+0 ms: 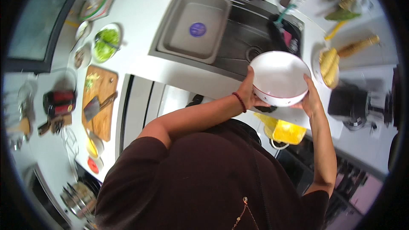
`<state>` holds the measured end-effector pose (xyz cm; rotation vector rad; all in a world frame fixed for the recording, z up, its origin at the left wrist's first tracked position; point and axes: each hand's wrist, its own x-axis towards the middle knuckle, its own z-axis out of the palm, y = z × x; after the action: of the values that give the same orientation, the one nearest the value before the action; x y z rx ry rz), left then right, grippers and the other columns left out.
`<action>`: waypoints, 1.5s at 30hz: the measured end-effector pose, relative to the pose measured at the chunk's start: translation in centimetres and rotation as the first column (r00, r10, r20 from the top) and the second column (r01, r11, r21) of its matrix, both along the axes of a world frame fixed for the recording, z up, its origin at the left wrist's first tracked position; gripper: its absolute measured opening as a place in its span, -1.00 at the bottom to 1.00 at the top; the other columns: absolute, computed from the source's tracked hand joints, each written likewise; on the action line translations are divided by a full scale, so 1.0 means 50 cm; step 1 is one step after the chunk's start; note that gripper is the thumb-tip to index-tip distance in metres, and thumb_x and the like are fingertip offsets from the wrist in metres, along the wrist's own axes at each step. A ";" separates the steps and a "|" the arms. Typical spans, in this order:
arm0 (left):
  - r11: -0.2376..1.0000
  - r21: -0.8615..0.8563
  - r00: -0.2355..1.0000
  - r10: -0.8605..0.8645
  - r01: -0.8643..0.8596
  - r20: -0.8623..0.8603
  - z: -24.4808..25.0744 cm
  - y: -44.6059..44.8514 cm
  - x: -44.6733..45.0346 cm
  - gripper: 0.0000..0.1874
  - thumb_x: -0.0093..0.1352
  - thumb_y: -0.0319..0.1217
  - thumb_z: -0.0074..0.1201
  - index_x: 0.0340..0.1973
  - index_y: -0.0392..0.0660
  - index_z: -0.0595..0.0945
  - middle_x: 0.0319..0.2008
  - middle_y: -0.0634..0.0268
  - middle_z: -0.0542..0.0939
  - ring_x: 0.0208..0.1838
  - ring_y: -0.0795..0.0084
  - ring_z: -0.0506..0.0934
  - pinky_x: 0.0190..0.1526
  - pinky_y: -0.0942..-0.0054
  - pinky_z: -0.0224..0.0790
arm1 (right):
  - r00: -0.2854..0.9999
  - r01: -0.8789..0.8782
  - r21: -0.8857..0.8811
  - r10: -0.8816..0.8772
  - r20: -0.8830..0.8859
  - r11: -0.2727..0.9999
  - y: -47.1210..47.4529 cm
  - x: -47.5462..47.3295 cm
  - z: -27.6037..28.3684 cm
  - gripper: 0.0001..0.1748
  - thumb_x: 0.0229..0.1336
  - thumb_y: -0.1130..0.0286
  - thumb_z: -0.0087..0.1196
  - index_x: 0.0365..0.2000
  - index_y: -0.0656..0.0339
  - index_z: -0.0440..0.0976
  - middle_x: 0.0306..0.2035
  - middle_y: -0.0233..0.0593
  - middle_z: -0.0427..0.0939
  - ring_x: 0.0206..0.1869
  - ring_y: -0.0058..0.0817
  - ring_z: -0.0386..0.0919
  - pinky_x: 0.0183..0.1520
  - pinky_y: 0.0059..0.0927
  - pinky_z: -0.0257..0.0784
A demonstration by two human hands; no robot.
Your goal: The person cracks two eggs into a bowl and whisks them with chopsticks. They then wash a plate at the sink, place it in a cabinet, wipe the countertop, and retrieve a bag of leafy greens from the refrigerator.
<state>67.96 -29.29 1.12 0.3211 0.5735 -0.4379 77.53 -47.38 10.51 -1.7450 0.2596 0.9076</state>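
A white bowl (281, 73) with a thin red line around its side is held between my two hands, its open top facing up. My left hand (248, 90) grips the bowl's left side, thumb at the rim; a dark red bead bracelet circles that wrist. My right hand (310, 99) holds the opposite side, thumb likewise near the rim. The fingers beneath the bowl are partly hidden. It is above the front edge of the dark sink (239, 35), close to the drain. Nothing can be seen inside the bowl.
A grey basin (191, 27) sits in the sink's left part; a dark pan (278, 35) is at its right. Corn cobs (329, 65) fill a bowl rightward. Left are shredded greens (107, 43) and a cutting board (107, 111) with a cleaver (92, 108). A yellow bag (289, 131) hangs below.
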 end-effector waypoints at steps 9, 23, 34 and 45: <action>0.740 0.483 0.878 0.332 -0.468 0.344 -0.011 0.134 -0.144 -0.19 0.36 0.23 -0.46 0.26 -0.18 0.11 0.22 0.09 0.24 0.24 0.24 0.27 0.20 0.24 0.18 | 0.995 -0.050 0.467 0.004 0.098 0.883 0.131 -0.074 -0.133 -0.39 0.12 0.15 0.02 0.10 0.27 0.19 -0.04 -0.17 0.42 -0.04 -0.50 0.46 -0.07 -0.47 0.45; 0.381 0.663 0.763 0.376 -0.645 0.526 0.035 0.259 -0.323 -0.13 0.36 0.25 -0.54 0.22 -0.32 0.16 0.16 0.05 0.30 0.24 0.26 0.25 0.21 0.29 0.11 | 0.948 -0.307 0.613 0.177 0.265 0.728 0.303 -0.185 -0.125 -0.33 0.11 0.33 0.05 0.19 0.30 0.10 0.11 -0.19 0.31 0.13 -0.47 0.27 0.20 -0.44 0.11; 0.481 0.617 0.779 0.451 -0.623 0.436 0.084 0.317 -0.298 -0.21 0.39 0.17 -0.41 0.25 -0.27 0.13 0.22 0.08 0.24 0.27 0.26 0.21 0.24 0.29 0.06 | 0.955 -0.286 0.479 0.204 0.216 0.830 0.343 -0.184 -0.105 -0.32 0.10 0.08 0.07 0.17 0.16 0.17 -0.14 -0.39 0.43 -0.22 -0.70 0.39 -0.20 -0.65 0.32; 0.425 0.672 0.795 0.304 -0.607 0.525 0.116 0.376 -0.293 -0.21 0.39 0.17 -0.42 0.26 -0.26 0.12 0.23 0.12 0.24 0.27 0.28 0.20 0.24 0.29 0.03 | 0.959 -0.236 0.640 0.069 0.276 0.731 0.378 -0.209 -0.108 -0.35 0.12 0.23 0.10 0.17 0.19 0.16 -0.05 -0.34 0.42 -0.06 -0.61 0.39 -0.02 -0.53 0.32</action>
<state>53.32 -10.49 6.91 1.1008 0.4742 0.4976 67.08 -28.49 5.09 -1.1761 -0.3514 0.7682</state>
